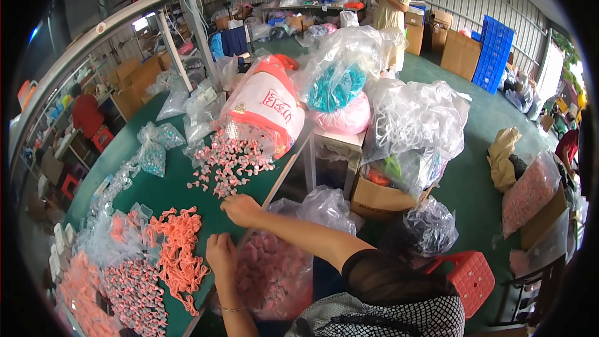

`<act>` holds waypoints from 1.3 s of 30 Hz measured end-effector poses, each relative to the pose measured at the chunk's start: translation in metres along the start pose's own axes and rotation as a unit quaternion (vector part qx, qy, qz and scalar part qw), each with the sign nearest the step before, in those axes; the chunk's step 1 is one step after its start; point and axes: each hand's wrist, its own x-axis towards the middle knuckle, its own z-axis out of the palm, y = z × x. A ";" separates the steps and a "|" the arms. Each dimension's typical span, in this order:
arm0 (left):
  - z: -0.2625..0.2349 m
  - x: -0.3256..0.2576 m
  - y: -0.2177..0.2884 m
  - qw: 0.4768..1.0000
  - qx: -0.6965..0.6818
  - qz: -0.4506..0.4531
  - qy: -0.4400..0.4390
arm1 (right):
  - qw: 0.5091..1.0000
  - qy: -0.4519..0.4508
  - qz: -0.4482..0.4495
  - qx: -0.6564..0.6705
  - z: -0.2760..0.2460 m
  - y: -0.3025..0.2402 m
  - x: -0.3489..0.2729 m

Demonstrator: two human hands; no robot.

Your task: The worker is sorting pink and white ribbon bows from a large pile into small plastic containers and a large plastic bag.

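Observation:
On the green table, my right hand [242,210] reaches to the near edge of a heap of small pink-and-grey pieces [234,161] spilling from a white-and-red sack [265,103]. Its fingers are bent together, and whatever they hold is hidden. Closer to me, my left hand [221,254] is curled near the table edge, its fingers closed; I cannot make out anything in them. Left of it lies a pile of orange cords [178,253]. Below my forearms, a clear plastic bag of pink-and-grey pieces [274,268] stands against the table edge.
More pink-and-grey pieces [134,293] and clear small bags [112,237] cover the table's near left. A bag of teal pieces [153,156] lies farther back. Right of the table stand a stuffed carton [380,196] and a red stool [471,284]. Another person [393,9] stands at the back.

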 end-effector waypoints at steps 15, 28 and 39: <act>-0.001 -0.004 0.000 0.999 -0.035 -0.011 0.019 | 1.000 -0.023 0.008 -0.014 -0.003 -0.002 0.001; -0.002 -0.005 0.001 0.999 -0.039 -0.014 0.025 | 1.000 -0.007 -0.009 -0.013 -0.002 -0.001 0.000; 0.000 -0.006 -0.002 0.998 -0.046 -0.019 0.026 | 1.000 -0.012 -0.007 -0.012 -0.001 -0.001 0.000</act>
